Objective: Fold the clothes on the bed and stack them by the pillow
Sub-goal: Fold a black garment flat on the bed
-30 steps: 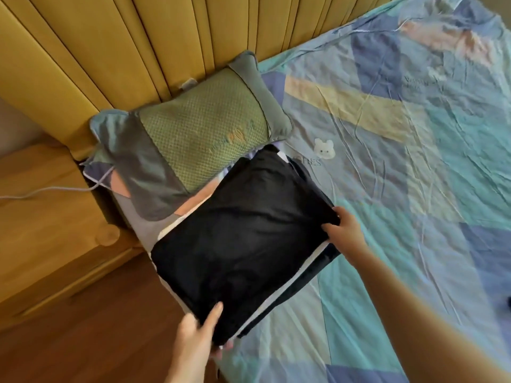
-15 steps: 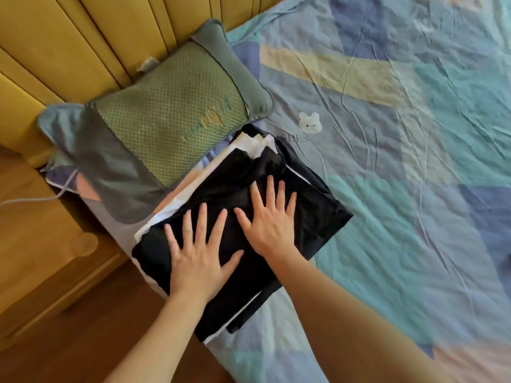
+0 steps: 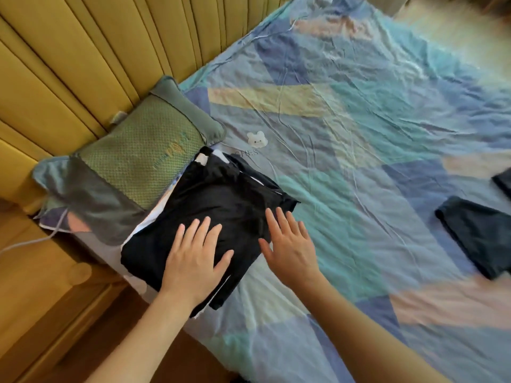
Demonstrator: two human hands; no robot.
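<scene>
Crowding the stack [image 3: 215, 214] (leftward): pillow [image 3: 143, 158].

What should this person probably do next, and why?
Probably reach the right hand across to the dark folded garment lying apart on the bed sheet. The black stack already sits flat beside the pillow under the left hand.

Stack of clothes [image 3: 221, 205]: we see black on top, white edges below.
Pillow [image 3: 143, 153]: we see green mesh with grey ends.
Bed sheet [image 3: 359, 150]: we see blue, teal, yellow and pink patches.
Headboard [image 3: 96, 51]: we see mustard yellow.
Folded garment [image 3: 481, 236]: we see dark navy.
</scene>
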